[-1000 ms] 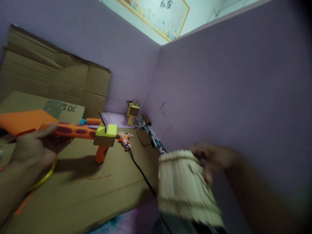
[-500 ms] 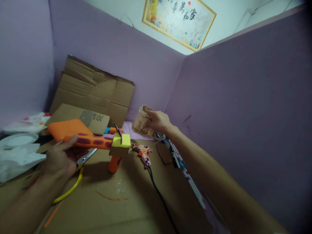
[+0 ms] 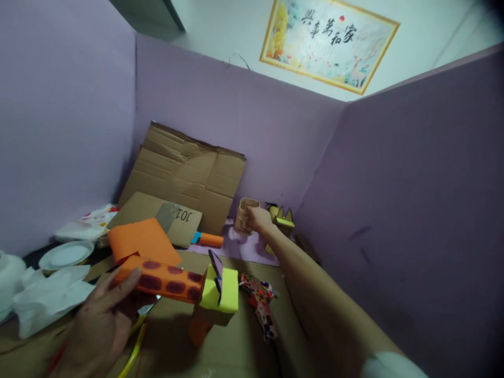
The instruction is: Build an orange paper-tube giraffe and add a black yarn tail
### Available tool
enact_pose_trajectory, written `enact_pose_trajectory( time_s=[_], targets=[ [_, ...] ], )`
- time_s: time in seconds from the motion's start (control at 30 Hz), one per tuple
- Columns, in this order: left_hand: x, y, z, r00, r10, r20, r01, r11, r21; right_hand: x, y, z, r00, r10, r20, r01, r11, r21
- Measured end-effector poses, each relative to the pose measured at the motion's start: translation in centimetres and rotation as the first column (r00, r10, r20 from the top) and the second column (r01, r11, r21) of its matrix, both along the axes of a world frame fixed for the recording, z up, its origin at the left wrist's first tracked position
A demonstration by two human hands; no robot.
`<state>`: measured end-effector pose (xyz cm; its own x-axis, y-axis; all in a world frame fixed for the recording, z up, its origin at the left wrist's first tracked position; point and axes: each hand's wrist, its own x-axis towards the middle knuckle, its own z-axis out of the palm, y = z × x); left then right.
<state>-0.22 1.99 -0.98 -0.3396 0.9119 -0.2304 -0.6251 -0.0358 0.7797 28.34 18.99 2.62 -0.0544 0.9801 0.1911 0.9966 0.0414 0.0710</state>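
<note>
My left hand (image 3: 103, 320) grips an orange foam giraffe-like craft (image 3: 165, 278) with dark purple spots and a yellow block head (image 3: 221, 292), held just above the cardboard sheet (image 3: 236, 352). My right hand (image 3: 256, 219) is stretched far back and closed around a small cup made of wooden sticks (image 3: 245, 214), which stands upright on the purple mat (image 3: 236, 247) near the back wall. A small yellow and brown cardboard figure (image 3: 282, 218) stands just right of that hand.
A flattened cardboard box (image 3: 185, 168) leans on the back wall. A patterned glue gun (image 3: 260, 304) lies on the cardboard beside my right forearm. White paper plates (image 3: 65, 255) and tissue (image 3: 47, 302) sit at the left. Yellow-handled scissors (image 3: 136, 338) lie under the craft. Purple partitions close off three sides.
My right hand has carried the stick cup from near me to the back of the desk, where it now stands. The view has swung left and up. My left hand keeps hold of the orange craft.
</note>
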Motion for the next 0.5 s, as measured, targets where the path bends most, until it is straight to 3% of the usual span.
enact_pose_trajectory(
  time_s=[0.17, 0.3, 0.47, 0.5],
  targets=[
    [-0.4, 0.4, -0.8, 1.0, 0.004, 0.019, -0.005, 1.0, 0.017, 0.0, 0.3, -2.1, 0.979, 0.038, -0.2, -0.028, 0.998, 0.055],
    [-1.2, 0.8, -1.1, 0.997, -0.013, 0.08, 0.008, 0.998, 0.063, 0.4, -3.0, -1.3, 0.897, 0.102, -0.43, -0.036, 0.987, 0.16],
    [-1.2, 0.7, -0.5, 0.99, -0.031, 0.138, 0.024, 0.998, 0.053, 0.0, -12.1, -1.7, 0.655, 0.202, -0.728, -0.077, 0.976, 0.202],
    [-1.0, 0.6, -0.4, 0.989, -0.044, 0.138, 0.037, 0.998, 0.055, -0.5, -14.1, -2.2, 0.559, 0.234, -0.796, -0.126, 0.972, 0.197]
  ],
)
